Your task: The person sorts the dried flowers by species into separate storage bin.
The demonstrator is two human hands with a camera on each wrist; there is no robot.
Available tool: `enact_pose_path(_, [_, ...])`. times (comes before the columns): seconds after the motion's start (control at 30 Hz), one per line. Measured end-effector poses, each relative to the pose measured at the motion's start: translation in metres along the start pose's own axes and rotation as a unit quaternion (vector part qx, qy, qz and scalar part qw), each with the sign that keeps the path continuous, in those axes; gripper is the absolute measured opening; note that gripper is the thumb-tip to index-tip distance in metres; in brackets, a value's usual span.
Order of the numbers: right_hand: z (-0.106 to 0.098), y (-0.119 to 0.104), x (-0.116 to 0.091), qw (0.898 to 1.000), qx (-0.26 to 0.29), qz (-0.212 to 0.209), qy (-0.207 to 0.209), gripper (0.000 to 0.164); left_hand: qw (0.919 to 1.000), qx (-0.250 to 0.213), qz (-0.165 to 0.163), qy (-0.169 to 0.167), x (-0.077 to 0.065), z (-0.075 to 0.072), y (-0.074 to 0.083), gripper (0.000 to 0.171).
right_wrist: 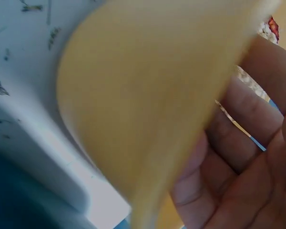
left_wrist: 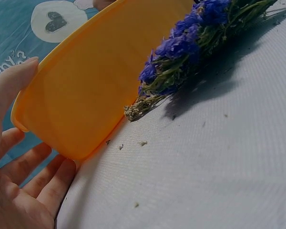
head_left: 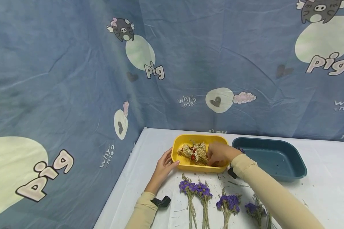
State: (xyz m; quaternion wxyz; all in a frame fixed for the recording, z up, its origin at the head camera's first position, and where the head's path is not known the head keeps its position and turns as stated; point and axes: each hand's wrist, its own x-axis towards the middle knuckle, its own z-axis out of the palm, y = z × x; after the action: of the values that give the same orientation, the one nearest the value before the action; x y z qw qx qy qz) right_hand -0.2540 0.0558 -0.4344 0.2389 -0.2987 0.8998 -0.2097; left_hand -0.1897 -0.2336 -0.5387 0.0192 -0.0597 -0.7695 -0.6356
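Bouquets [head_left: 200, 152] are held in the left tub [head_left: 197, 168], beside the right tub [head_left: 275, 159]. Before both, flower bunches [head_left: 229, 203] are laid on the bench [head_left: 329, 178].

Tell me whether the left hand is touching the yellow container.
Touching. The left wrist view shows the thumb of the left hand lying against the rim of the yellow container.

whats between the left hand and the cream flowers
One side wall of the yellow tub stands between the left hand outside and the cream flowers inside, seen in the head view.

Beige sleeves [head_left: 270, 187] are worn with black wrist cameras [head_left: 162, 202].
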Motion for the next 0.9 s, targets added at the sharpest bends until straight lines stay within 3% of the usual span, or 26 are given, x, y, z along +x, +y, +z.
enact_pose_path(0.23, [0.001,0.006,-0.012,0.997,-0.018,-0.031,0.066,0.015,1.0,0.004,-0.002,0.0,-0.001,0.0,0.001,0.074])
enact_pose_path(0.53, [-0.01,0.039,-0.057,0.978,0.028,-0.034,0.203,0.053,0.9999,0.01,-0.002,0.002,-0.001,0.0,0.003,0.073])
enact_pose_path(0.9, [-0.017,0.09,-0.142,0.945,0.079,0.064,0.31,0.083,1.0,0.0,0.0,0.001,-0.001,0.0,0.004,0.073])
